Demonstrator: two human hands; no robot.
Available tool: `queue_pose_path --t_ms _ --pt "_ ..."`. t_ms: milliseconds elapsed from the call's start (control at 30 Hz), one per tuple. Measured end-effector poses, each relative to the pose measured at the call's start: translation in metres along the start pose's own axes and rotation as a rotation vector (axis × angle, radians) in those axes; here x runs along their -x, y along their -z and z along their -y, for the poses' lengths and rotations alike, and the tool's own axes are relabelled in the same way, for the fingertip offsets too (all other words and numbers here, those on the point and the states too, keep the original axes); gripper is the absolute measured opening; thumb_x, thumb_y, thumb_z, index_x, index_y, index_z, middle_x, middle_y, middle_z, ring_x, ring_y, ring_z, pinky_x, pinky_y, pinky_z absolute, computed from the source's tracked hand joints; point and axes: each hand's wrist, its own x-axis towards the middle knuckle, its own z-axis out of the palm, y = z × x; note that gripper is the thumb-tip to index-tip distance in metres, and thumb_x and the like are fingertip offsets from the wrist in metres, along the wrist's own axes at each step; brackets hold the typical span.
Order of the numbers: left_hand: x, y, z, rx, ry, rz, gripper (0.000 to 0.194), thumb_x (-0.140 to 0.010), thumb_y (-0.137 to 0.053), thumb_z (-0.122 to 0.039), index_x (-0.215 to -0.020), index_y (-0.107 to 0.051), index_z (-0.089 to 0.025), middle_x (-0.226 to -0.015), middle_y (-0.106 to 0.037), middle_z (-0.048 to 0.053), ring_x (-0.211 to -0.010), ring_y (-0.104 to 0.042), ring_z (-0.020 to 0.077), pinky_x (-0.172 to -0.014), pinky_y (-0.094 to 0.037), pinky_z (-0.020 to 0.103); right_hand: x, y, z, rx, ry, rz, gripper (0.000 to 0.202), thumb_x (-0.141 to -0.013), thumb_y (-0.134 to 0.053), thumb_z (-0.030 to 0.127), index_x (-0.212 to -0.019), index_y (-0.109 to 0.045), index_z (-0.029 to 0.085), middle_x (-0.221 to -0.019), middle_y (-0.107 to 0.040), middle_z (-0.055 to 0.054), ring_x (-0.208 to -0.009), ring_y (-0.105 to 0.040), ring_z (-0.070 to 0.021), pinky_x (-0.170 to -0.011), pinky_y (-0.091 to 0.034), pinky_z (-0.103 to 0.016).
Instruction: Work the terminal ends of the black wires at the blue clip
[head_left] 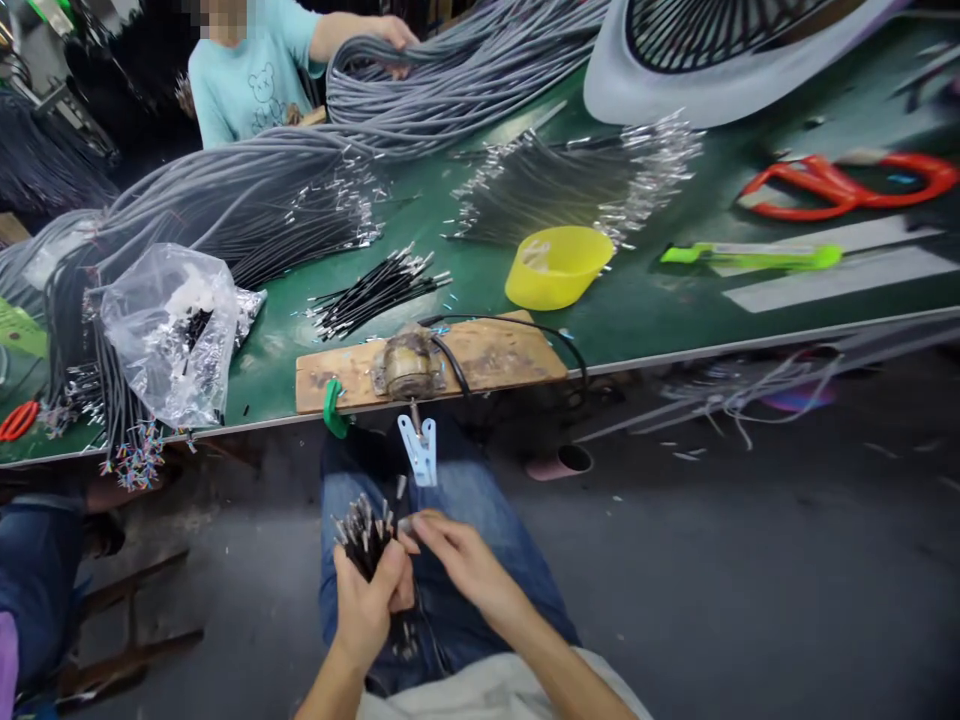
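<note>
Over my lap, my left hand [373, 598] is wrapped round a bundle of short black cables [363, 545]. Their silver ends fan out above the fist, and the lower ends hang below it. My right hand [466, 562] is beside the bundle, its fingertips pinched at a silvery cable end [406, 524]; the exact grip is partly hidden. Just beyond my hands, a light blue clothes peg [420, 452] sticks out from the shaft of a small motor [409, 367]. That motor is mounted on a wooden board [506, 352] at the table edge.
A green clamp [334, 410] grips the board. On the green table [637, 335] lie cut black cables [379, 292], a yellow tape ring [559, 268], a cutter knife [754, 256], red-handled scissors [847, 187], a plastic bag [176, 335] and a fan [705, 85]. Another person holds long grey cables [465, 85] opposite.
</note>
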Motion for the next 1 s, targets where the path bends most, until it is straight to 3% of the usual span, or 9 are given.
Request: queue_pose_path --t_ms 33,100,233,367,467,600,667,833,1000 --pt "0.003 0.002 -0.002 0.013 0.026 0.06 0.043 -0.063 -0.065 -0.06 -0.069 -0.061 -0.017 -0.039 -0.039 -0.006 -0.033 -0.032 0.0073 -0.034 -0.03 0.023 -0.001 0.004 0.011 0.038 0.038 0.008 0.025 -0.064 -0.073 0.04 -0.051 -0.067 0.019 -0.059 -0.063 -0.001 -0.066 -0.054 -0.0183 -0.07 -0.043 -0.03" --pt "0.008 0.002 -0.007 0.045 0.062 0.154 0.044 -0.064 -0.065 -0.06 -0.069 -0.062 -0.016 -0.039 -0.038 -0.006 -0.032 -0.028 0.0056 -0.032 -0.023 0.021 -0.002 0.006 0.031 0.217 0.259 0.055 0.02 -0.071 -0.068 0.038 -0.063 -0.07 0.02 -0.07 -0.066 -0.003 -0.07 -0.056 -0.0188 -0.069 -0.043 -0.03" --pt "0.011 -0.003 -0.016 0.055 0.08 0.175 0.04 -0.07 -0.063 -0.056 -0.068 -0.061 -0.016 -0.04 -0.041 -0.005 -0.031 -0.031 0.0052 -0.034 -0.022 0.02 -0.002 -0.003 0.053 0.425 0.523 0.007 0.018 -0.076 -0.062 0.025 -0.059 -0.064 0.02 -0.059 -0.059 -0.002 -0.06 -0.053 -0.016 -0.059 -0.042 -0.028" --pt "0.006 -0.009 -0.023 0.047 0.07 0.113 0.038 -0.071 -0.064 -0.051 -0.057 -0.054 -0.017 -0.043 -0.045 -0.003 -0.036 -0.037 0.0073 -0.036 -0.029 0.022 -0.005 -0.002 0.049 0.45 0.473 0.068 0.017 -0.074 -0.063 0.023 -0.058 -0.062 0.019 -0.058 -0.057 -0.001 -0.057 -0.051 -0.0146 -0.054 -0.041 -0.026" --pt "0.003 -0.01 -0.026 0.046 0.087 0.07 0.034 -0.068 -0.066 -0.051 -0.073 -0.059 -0.019 -0.052 -0.053 0.0 -0.038 -0.039 0.0087 -0.035 -0.03 0.022 -0.007 0.006 0.047 0.332 0.373 0.12 0.015 -0.076 -0.063 0.029 -0.068 -0.067 0.017 -0.068 -0.061 -0.004 -0.064 -0.056 -0.016 -0.058 -0.045 -0.026" --pt "0.002 -0.012 -0.024 0.016 0.124 0.046 0.034 -0.068 -0.065 -0.051 -0.077 -0.06 -0.02 -0.053 -0.053 0.0 -0.037 -0.038 0.009 -0.034 -0.03 0.024 -0.007 0.011 0.051 0.291 0.386 0.139 0.021 -0.081 -0.058 0.032 -0.07 -0.067 0.018 -0.068 -0.061 -0.004 -0.064 -0.056 -0.0162 -0.059 -0.045 -0.027" --pt "0.003 -0.014 -0.022 0.011 0.141 0.001 0.031 -0.067 -0.066 -0.049 -0.076 -0.059 -0.02 -0.049 -0.048 -0.002 -0.036 -0.038 0.0095 -0.034 -0.031 0.024 -0.006 0.008 0.052 0.352 0.447 0.102 0.018 -0.08 -0.06 0.03 -0.067 -0.065 0.018 -0.065 -0.06 -0.003 -0.062 -0.055 -0.0162 -0.059 -0.044 -0.028" --pt "0.007 -0.022 -0.013 0.027 0.131 -0.089 0.028 -0.067 -0.068 -0.042 -0.081 -0.057 -0.02 -0.047 -0.047 -0.005 -0.037 -0.044 0.0114 -0.037 -0.037 0.025 -0.005 -0.002 0.048 0.45 0.606 -0.15 0.023 -0.08 -0.057 0.024 -0.058 -0.055 0.02 -0.059 -0.052 -0.001 -0.057 -0.048 -0.0152 -0.055 -0.04 -0.027" --pt "0.007 -0.024 -0.015 -0.091 0.036 -0.22 0.018 -0.068 -0.068 -0.032 -0.079 -0.06 -0.021 -0.057 -0.059 0.0 -0.047 -0.056 0.0161 -0.046 -0.049 0.03 -0.008 0.0 0.048 0.385 0.54 -0.109 0.02 -0.084 -0.051 0.025 -0.066 -0.058 0.019 -0.064 -0.056 -0.002 -0.06 -0.051 -0.0153 -0.055 -0.04 -0.026"
